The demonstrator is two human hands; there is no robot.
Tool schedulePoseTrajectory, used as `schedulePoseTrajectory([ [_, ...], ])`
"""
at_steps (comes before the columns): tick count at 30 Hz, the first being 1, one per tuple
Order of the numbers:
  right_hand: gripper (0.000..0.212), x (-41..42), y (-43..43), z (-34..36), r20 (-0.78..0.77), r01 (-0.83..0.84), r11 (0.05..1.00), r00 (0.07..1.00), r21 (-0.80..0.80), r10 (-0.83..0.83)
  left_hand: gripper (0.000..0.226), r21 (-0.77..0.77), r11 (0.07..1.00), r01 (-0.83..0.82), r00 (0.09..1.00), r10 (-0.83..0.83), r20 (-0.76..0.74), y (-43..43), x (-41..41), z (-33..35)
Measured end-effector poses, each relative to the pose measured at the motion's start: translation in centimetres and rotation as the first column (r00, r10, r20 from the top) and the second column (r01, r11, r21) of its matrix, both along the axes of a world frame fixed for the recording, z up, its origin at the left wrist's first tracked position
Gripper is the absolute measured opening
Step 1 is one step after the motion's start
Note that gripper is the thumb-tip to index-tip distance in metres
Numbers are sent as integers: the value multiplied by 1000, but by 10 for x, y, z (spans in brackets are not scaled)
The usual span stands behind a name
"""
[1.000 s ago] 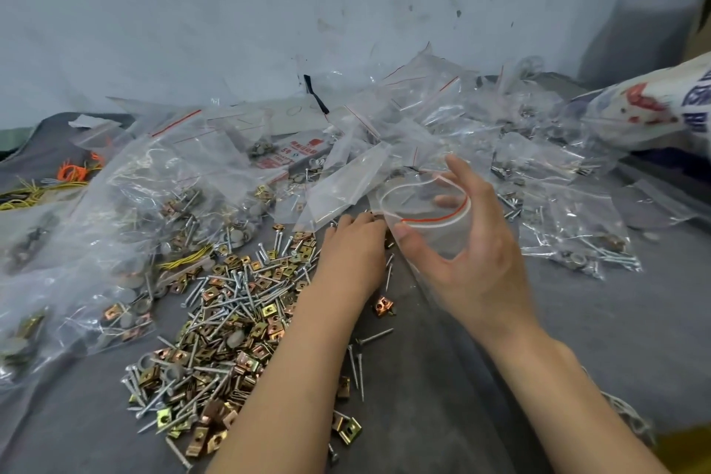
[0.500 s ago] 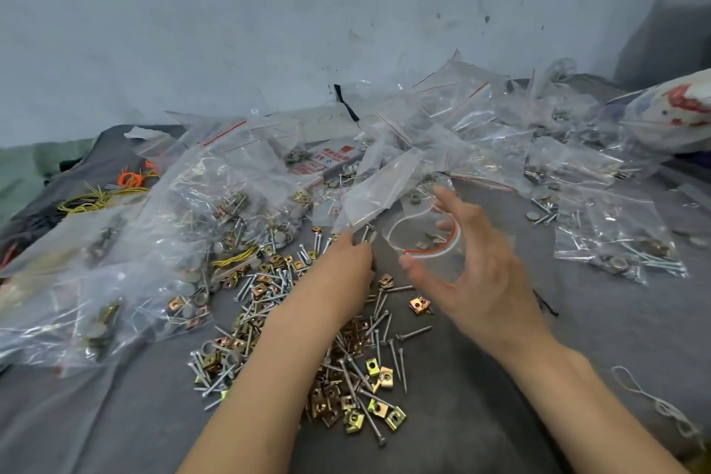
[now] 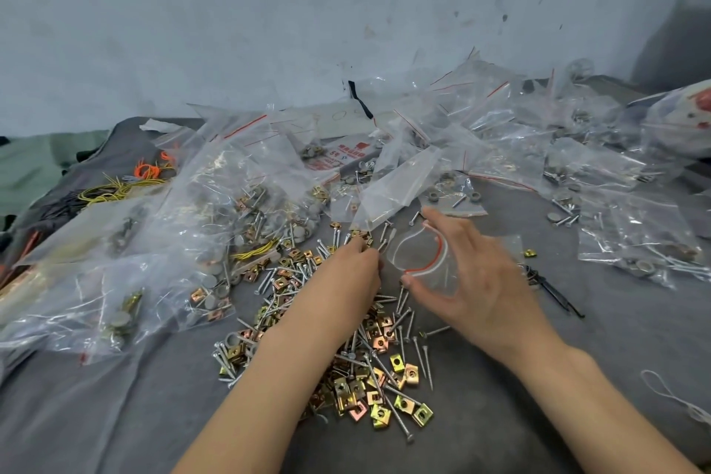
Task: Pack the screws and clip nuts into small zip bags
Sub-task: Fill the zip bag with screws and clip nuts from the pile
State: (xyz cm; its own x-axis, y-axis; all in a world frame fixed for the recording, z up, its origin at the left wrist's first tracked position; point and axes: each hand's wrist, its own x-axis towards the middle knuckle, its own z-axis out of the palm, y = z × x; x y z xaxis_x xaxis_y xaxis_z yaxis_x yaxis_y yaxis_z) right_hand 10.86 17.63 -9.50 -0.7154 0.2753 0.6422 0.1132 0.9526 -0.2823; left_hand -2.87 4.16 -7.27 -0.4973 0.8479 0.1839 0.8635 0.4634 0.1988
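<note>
My R hand (image 3: 488, 296) holds zip bag (image 3: 427, 262) open, dropped lower by screws (image 3: 292, 271); L hand (image 3: 350, 273) grip there unclear, fill next

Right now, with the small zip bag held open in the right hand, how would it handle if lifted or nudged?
Probably floppy: the small zip bag is thin clear film whose mouth bows open only where the right hand spreads it. Likely very light, since it looks empty. It may slip, being glossy plastic.
</note>
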Motion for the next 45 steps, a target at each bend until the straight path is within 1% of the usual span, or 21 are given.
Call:
schedulePoseTrajectory([
  [2,77,-1,-1,0,25,-5,1000,1000,24,4,23,5,1000,2,1000,-2,-25,-1,-1,0],
  [8,78,1,-1,0,51,-15,1000,999,26,13,25,-15,1000,20,995,-22,-99,-2,-2,2],
  [14,79,2,0,0,56,-14,1000,998,19,13,27,60,998,18,995,-12,-96,-9,-2,3],
  [15,79,2,0,0,57,-16,1000,998,18,15,27,93,995,19,997,-13,-72,-9,-1,3],
  [16,79,2,0,1,56,-20,1000,998,17,19,26,152,988,19,1000,-17,-11,-9,-1,4],
  [17,78,2,0,1,54,-22,1000,998,17,21,26,232,973,5,996,-25,85,-8,0,6],
  [19,78,2,-1,1,47,-18,1000,999,19,17,25,386,920,-72,952,-52,302,-7,3,12],
  [20,78,2,-1,2,43,-14,1000,999,21,13,24,428,897,-108,923,-70,379,-5,5,15],
  [22,78,2,-2,2,34,-11,1000,999,22,10,22,467,874,-133,873,-119,473,-2,8,21],
  [24,78,2,-3,3,16,-11,1000,1000,23,10,22,493,860,-130,831,-176,527,1,13,28],
  [29,79,1,-3,5,-45,-4,1000,999,12,4,23,580,807,-110,760,-308,572,10,25,42],
  [32,79,2,-2,5,-59,3,1000,998,14,-2,19,630,762,-152,687,-377,622,10,24,51],
  [34,79,3,0,5,-58,-2,1000,998,10,3,18,648,734,-206,659,-385,646,7,19,55],
  [36,79,5,2,6,-57,-1,1000,998,8,2,18,635,721,-280,656,-339,674,3,11,56],
  [37,78,5,2,6,-57,3,1000,998,7,-2,19,611,730,-306,672,-289,682,1,7,54],
  [39,79,7,3,6,-60,10,1000,998,-10,-10,23,517,801,-303,739,-145,658,-5,-1,48],
  [41,79,8,4,6,-77,17,999,997,-44,-20,26,374,898,-230,833,-17,553,-9,-6,40],
  [42,78,8,4,6,-86,19,998,996,-66,-24,27,304,933,-193,873,22,487,-11,-8,36],
  [45,77,9,4,8,-117,10,993,993,-113,-24,28,113,986,-121,943,78,325,-12,-10,27],
])
